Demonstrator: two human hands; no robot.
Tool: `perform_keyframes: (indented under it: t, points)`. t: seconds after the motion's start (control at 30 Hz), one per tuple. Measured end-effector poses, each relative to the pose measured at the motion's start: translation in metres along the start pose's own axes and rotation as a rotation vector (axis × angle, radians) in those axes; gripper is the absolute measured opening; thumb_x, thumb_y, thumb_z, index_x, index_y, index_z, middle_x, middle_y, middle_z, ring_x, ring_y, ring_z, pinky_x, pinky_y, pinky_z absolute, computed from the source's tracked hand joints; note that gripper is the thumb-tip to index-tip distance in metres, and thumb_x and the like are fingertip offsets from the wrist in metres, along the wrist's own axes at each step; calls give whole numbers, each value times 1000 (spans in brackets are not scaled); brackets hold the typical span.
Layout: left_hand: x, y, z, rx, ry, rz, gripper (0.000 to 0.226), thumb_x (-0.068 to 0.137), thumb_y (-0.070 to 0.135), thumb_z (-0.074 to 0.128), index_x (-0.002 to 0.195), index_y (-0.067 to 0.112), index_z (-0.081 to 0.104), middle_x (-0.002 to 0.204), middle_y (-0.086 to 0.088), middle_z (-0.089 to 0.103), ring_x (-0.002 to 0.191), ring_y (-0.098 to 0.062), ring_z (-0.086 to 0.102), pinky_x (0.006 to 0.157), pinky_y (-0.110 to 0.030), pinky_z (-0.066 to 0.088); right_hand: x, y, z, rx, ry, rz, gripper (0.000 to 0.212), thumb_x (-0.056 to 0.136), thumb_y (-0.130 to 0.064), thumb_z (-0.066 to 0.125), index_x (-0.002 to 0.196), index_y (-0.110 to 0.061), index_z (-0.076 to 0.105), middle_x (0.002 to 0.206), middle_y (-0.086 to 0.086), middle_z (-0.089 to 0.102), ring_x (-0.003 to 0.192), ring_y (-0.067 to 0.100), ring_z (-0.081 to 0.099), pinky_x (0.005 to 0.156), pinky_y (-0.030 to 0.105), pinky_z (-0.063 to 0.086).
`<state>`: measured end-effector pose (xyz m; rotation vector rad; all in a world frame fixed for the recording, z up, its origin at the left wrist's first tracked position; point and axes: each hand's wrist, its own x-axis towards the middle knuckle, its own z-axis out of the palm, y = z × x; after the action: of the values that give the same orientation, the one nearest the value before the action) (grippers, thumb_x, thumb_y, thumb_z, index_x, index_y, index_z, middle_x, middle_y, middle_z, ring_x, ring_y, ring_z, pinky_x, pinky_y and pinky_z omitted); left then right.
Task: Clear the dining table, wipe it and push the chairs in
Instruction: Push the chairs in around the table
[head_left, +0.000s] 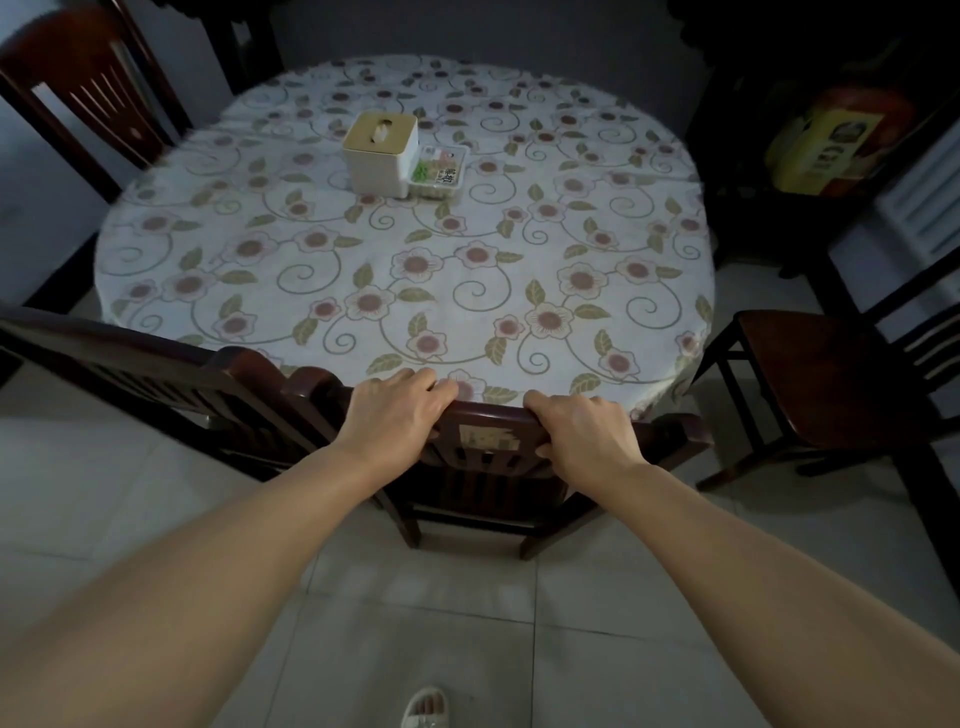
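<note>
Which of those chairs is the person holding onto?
The near chair, pushed against the table: the left hand and right hand grip its top rail. The other chairs stand untouched.

A pale, glossy tiled floor (156, 519) with thin grout lines fills the near part of the view, and a white open-toed slipper (425, 707) shows on it at the bottom edge. In the dim right-hand corner stands a yellow and orange printed box or bag (831, 150) with a dark picture panel on its front, too blurred to read. Just below and to the right of it is a white ribbed radiator-like panel (924, 208), and a grey wall (467, 31) closes the far side.
</note>
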<state>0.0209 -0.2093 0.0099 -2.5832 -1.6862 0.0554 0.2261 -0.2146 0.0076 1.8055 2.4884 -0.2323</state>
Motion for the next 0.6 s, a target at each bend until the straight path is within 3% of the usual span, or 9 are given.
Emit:
perform_keyframes:
  t: [0.1,0.23,0.3,0.4,0.6]
  points:
    - [13,3,5,-17,29,7,27,81,-1,50,102,15,49,85,1,40,84,-22,49,46,-27,14,7,9,-3,4,19,27,23,85,-14,61,103,-21,47,86,0,62,84,27,61,63,31,40]
    - [20,-5,8,11,50,76,31,67,2,72,88,17,54,72,4,44,67,-20,52,45,-21,4,13,12,-3,1,39,34,23,85,-16,62,103,-20,48,87,0,62,85,27,60,63,31,39]
    - [21,-5,9,1,38,78,28,78,6,64,101,18,53,85,2,52,80,-21,54,45,-24,7,12,11,-3,-1,42,39,23,85,-16,62,104,-19,48,88,0,62,86,27,60,63,31,37]
    - [22,-3,6,2,-2,49,30,88,13,53,115,23,46,100,4,51,96,-19,52,46,-26,10,11,7,-1,-20,65,69,23,85,-12,60,104,-18,48,90,1,63,86,26,60,62,30,34]
    - [23,4,3,-10,-53,-24,36,83,1,53,112,19,44,95,1,43,93,-21,48,59,-31,27,9,4,0,-70,70,97,28,84,-13,64,106,-15,47,96,3,59,90,24,57,67,31,37]
